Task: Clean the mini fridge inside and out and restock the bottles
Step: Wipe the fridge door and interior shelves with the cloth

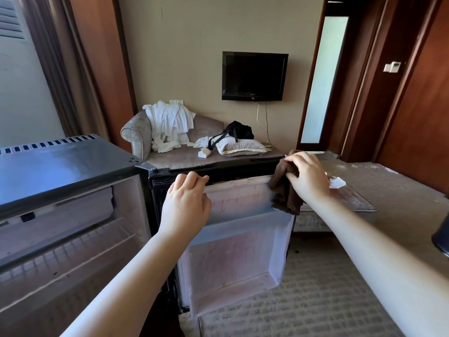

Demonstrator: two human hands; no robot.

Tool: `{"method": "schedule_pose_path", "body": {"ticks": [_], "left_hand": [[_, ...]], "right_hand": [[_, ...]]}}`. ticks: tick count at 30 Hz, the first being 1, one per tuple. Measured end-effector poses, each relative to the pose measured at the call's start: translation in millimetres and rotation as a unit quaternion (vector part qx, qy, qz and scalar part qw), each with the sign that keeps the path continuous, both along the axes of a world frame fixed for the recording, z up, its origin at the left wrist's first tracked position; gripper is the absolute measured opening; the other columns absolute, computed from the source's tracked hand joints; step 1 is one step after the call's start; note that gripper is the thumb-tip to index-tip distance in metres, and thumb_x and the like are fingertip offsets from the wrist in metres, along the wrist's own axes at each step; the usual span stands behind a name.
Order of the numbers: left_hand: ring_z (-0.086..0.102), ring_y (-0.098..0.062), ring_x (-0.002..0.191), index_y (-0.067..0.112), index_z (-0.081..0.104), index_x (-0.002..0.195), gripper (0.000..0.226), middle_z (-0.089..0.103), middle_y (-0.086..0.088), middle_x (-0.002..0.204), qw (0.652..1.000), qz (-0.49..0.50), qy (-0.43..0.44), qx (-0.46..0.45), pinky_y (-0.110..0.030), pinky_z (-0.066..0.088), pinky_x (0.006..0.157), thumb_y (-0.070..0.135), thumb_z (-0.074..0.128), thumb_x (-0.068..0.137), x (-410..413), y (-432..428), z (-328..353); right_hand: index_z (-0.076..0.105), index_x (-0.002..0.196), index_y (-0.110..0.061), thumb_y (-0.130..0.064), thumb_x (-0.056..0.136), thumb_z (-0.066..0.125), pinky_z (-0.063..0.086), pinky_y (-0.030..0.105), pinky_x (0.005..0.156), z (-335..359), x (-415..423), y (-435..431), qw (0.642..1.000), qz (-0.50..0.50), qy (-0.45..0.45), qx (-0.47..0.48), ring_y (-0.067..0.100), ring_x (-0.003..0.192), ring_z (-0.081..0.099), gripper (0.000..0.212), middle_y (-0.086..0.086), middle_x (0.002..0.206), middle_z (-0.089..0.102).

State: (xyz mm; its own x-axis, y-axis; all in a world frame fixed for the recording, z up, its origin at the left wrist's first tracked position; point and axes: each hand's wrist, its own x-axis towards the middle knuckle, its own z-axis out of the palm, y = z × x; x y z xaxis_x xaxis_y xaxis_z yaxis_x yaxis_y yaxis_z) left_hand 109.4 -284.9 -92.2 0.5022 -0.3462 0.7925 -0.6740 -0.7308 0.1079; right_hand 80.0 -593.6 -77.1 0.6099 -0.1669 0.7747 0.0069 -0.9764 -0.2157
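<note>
Right hand (307,177) grips brown cloth (284,188) at far end of open door's top edge (233,167), which runs leftward to the steadying left hand (188,193), fingers curled over the edge.

Fridge (60,166) L, open door (238,251) R of it; sofa (136,135) behind, TV (254,76) above.

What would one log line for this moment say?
fridge door: open | left hand: grips door's top edge | right hand: holds brown cloth on door's top corner
</note>
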Motion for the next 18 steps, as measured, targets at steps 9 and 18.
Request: {"method": "schedule_pose_path", "body": {"ticks": [9,18], "left_hand": [[0.052,-0.025,0.095,0.005,0.065,0.119,0.043,0.059,-0.003,0.1,0.999,-0.011,0.033,0.032,-0.038,0.052,0.077,0.01,0.05,0.079,0,5,5],[0.048,-0.024,0.12,0.01,0.055,0.131,0.045,0.055,-0.002,0.127,0.996,0.06,0.07,0.018,-0.04,0.047,0.096,0.013,0.057,0.086,7,61,21]], "right_hand": [[0.069,0.098,-0.009,0.009,0.069,0.063,0.044,0.035,0.086,10,20,83,0.989,0.143,-0.013,-0.044,0.027,0.101,0.055,0.034,0.004,0.1,0.065],[0.068,0.095,-0.011,-0.01,0.072,0.076,0.048,0.04,0.083,19,20,95,0.991,0.119,0.031,-0.049,0.031,0.097,0.056,0.024,0.004,0.097,0.064]]}}
